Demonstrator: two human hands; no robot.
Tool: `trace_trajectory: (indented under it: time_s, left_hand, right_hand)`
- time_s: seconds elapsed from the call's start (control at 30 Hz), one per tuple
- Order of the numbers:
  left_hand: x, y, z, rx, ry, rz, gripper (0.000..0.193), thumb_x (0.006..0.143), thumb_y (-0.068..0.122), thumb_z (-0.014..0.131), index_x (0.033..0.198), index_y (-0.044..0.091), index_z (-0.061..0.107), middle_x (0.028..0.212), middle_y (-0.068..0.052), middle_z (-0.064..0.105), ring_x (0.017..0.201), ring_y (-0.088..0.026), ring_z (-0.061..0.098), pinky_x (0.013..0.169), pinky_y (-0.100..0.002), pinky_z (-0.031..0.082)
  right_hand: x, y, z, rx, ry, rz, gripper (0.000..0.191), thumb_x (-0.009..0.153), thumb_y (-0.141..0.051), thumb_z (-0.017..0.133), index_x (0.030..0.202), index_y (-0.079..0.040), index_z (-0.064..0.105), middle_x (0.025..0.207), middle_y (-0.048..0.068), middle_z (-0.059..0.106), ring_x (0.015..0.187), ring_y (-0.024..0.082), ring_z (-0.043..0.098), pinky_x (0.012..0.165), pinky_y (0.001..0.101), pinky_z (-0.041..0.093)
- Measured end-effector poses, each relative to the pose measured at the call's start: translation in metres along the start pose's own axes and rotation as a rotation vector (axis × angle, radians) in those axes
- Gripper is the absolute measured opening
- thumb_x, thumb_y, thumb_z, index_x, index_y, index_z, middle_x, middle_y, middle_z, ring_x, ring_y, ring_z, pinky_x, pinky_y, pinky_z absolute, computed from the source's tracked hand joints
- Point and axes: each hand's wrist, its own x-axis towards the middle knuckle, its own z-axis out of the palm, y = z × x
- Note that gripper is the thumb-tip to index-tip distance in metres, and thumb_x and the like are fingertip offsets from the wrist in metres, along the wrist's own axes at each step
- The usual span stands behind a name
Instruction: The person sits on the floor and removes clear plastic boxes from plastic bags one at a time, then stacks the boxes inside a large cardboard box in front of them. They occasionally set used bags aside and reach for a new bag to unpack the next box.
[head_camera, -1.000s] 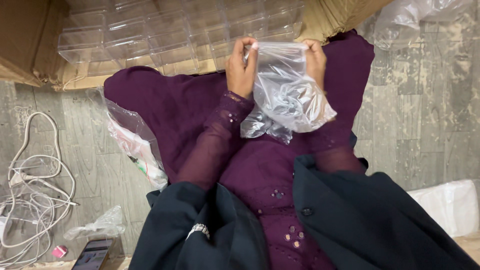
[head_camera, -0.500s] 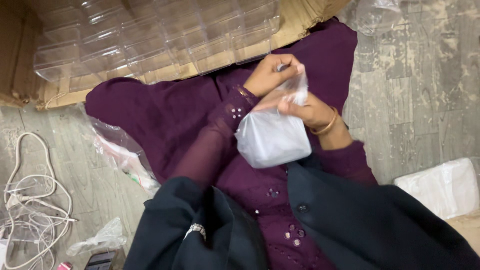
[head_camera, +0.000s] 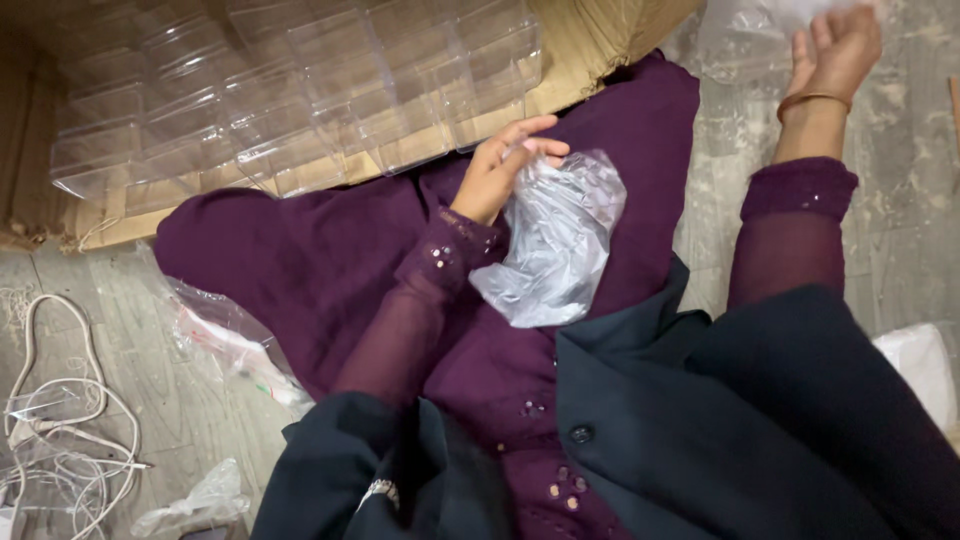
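A plastic bag (head_camera: 555, 240) lies on the lap cloth (head_camera: 300, 270) at the middle, the cardboard box (head_camera: 590, 50) of clear containers (head_camera: 290, 90) behind it, cables (head_camera: 60, 420) on the floor (head_camera: 900, 230) far left, another bag (head_camera: 750, 35) far right behind.

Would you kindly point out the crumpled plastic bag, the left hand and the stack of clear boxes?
crumpled plastic bag (head_camera: 555, 245), head view, middle of the film.
left hand (head_camera: 500, 170), head view, back of hand.
clear boxes (head_camera: 300, 90), head view, a lid mid-stack.
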Motion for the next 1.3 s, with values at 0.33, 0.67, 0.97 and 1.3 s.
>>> trace_trajectory:
  time_s: [0.33,0.67,0.97,1.3]
  left_hand:
    - [-0.007,0.020,0.002,-0.044,0.025,0.027,0.038,0.113,0.022,0.052,0.137,-0.005,0.061,0.120,-0.013,0.073,0.109,-0.016,0.070,0.099,-0.031,0.055]
    - [-0.023,0.027,-0.007,0.100,0.205,0.038,0.029,0.106,0.024,0.064,0.116,-0.001,0.075,0.103,-0.003,0.074,0.092,-0.008,0.065,0.084,-0.024,0.053]
    - [-0.044,0.038,-0.044,-0.308,0.225,-0.073,0.023,0.106,0.026,0.062,0.092,0.008,0.060,0.088,-0.004,0.072,0.073,-0.008,0.062,0.068,-0.024,0.049]
    - [-0.039,0.071,-0.022,1.378,0.688,0.288,0.032,0.095,0.008,0.061,0.126,0.010,0.057,0.089,-0.016,0.068,0.075,-0.035,0.067,0.062,-0.045,0.050]
  right_hand:
    - [-0.218,0.019,0.112,-0.534,-1.130,0.238,0.043,0.093,-0.002,0.075,0.134,0.004,0.063,0.110,0.008,0.067,0.101,0.011,0.065,0.087,0.0257,0.055]
    - [-0.260,0.016,0.126,-0.763,-0.817,0.010,0.019,0.105,-0.009,0.061,0.113,0.004,0.073,0.092,0.008,0.077,0.084,0.011,0.072,0.075,0.0231,0.055]
    - [-0.263,0.029,0.124,0.354,-0.815,0.681,0.029,0.106,-0.020,0.064,0.085,-0.002,0.069,0.072,0.003,0.061,0.064,0.011,0.056,0.067,0.0270,0.052]
    - [-0.243,0.055,0.194,-0.864,-0.756,-0.651,0.047,0.087,0.014,0.056,0.124,-0.009,0.076,0.112,0.018,0.064,0.085,0.026,0.061,0.077,0.0340,0.051]
